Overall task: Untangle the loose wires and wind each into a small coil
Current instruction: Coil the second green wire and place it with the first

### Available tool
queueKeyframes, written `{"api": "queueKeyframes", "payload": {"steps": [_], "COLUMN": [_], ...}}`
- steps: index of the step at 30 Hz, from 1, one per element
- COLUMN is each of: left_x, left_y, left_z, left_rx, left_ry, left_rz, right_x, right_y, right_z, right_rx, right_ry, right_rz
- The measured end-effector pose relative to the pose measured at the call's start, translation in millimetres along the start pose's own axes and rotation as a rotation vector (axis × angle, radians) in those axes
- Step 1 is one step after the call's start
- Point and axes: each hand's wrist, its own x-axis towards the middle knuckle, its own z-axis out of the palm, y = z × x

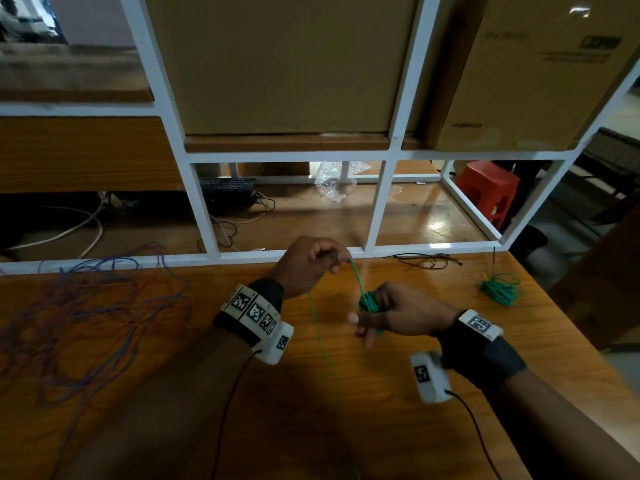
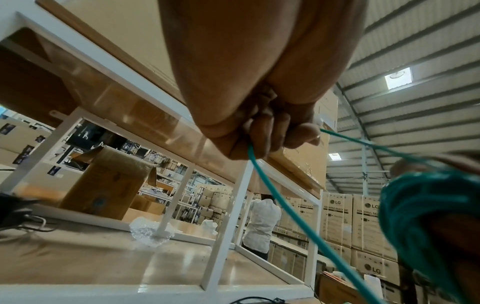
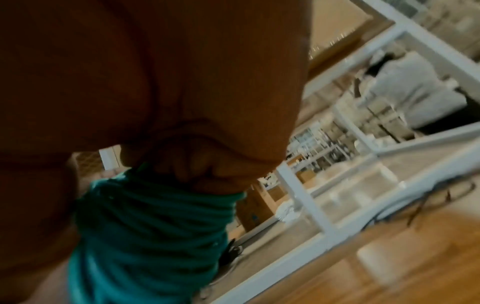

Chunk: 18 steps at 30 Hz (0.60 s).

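My left hand (image 1: 341, 259) hovers above the wooden table (image 1: 381, 410) and pinches a green wire (image 1: 356, 280) between thumb and fingertips; the left wrist view shows the same pinch (image 2: 259, 144). From there the wire runs down to a green coil (image 1: 369, 303) wound around the fingers of my right hand (image 1: 370, 323), just right of the left hand. In the right wrist view the coil (image 3: 150, 226) wraps the curled fingers (image 3: 192, 168). The loose tail of the green wire (image 1: 325, 348) trails across the table towards me. A tangle of blue and red wires (image 1: 86, 299) lies at the left.
A small finished green coil (image 1: 500, 289) lies at the table's right. Thin black wires (image 1: 429, 260) rest by the far edge. A white metal rack (image 1: 377, 202) with cardboard boxes (image 1: 284, 64) stands behind the table. The table's right edge is near.
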Motion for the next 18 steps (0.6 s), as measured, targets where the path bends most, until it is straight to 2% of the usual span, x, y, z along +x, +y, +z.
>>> {"api": "queueKeyframes", "payload": {"steps": [5,7,9,12,14,15,17,18], "left_x": [2.0,-3.9,-9.8,-15.0,-22.3,-26.1,-31.3,-32.1], "left_y": [-3.9,-6.3,-5.8,-4.8,-5.1,-5.0,-2.7,-1.1], "left_z": [11.3,17.7,26.6,42.2,49.9,50.5,45.1,39.6], "left_rx": [-0.153,-0.267,-0.384,-0.379,-0.326,-0.312,-0.244,-0.180], "left_ry": [0.022,0.000,0.000,0.045,0.021,0.006,-0.006,-0.003], "left_rz": [-0.048,-0.067,-0.073,-0.128,-0.155,-0.163,-0.166,-0.158], "right_x": [-3.0,-5.9,-3.7,7.6,15.7,19.5,23.4,23.4], "right_y": [-12.4,-19.4,-26.6,-29.3,-28.4,-24.0,-12.5,-5.9], "right_z": [4.8,0.7,-3.2,-13.4,-18.6,-20.7,-23.5,-25.2], "right_rx": [0.697,0.970,1.229,1.395,1.265,1.074,0.537,0.309], "right_ry": [-0.148,-0.143,-0.056,0.235,0.448,0.594,0.876,0.956], "right_rz": [-0.278,-0.415,-0.512,-0.536,-0.514,-0.464,-0.286,-0.204]}}
